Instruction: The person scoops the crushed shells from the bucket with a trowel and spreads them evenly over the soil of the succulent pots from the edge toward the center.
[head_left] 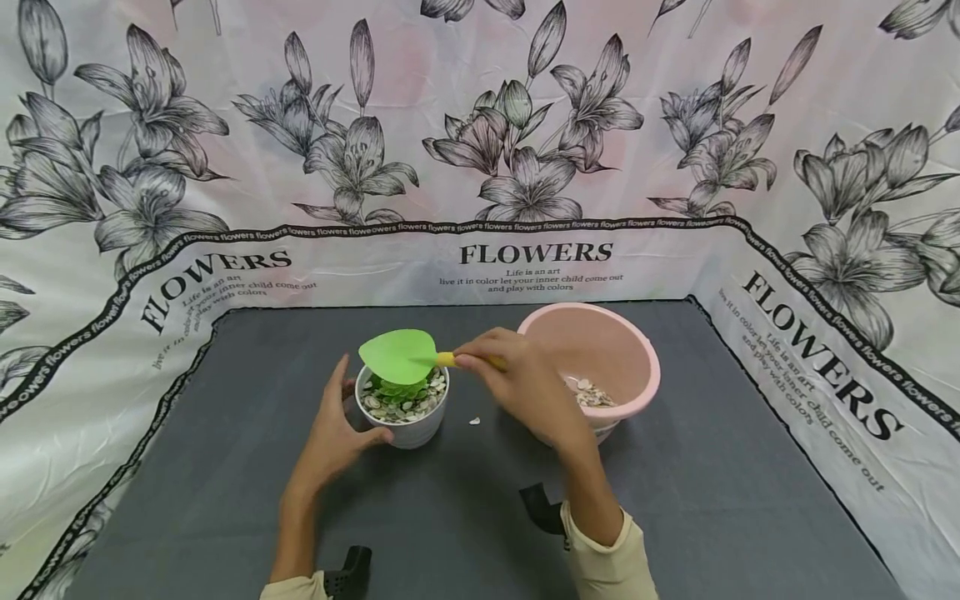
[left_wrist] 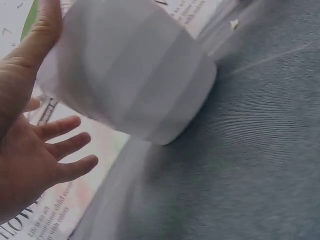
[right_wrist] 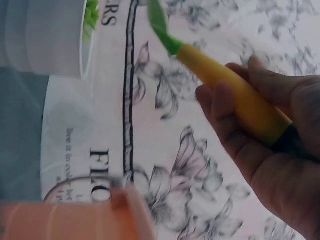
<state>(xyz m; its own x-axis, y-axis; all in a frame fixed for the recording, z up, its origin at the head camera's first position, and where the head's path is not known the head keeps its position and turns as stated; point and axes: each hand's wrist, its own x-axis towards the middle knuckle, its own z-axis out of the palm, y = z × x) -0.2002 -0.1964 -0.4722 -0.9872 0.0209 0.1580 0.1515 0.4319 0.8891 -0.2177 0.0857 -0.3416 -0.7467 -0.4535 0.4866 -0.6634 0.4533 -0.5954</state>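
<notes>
Green trowel (head_left: 399, 357), right hand (head_left: 521, 382) | over white pot's (head_left: 414, 433) rim | pink bucket (head_left: 649, 379) apart

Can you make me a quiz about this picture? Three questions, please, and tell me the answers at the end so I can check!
1. Which hand is holding the green shovel by its yellow handle?

2. True or false: some pale chips lie inside the pink pot.

3. Pick one. The thumb of the left hand is against:
A. the pink pot
B. the white pot
C. the shovel

Key:
1. The right hand.
2. True; they are low down inside it.
3. B.
</notes>
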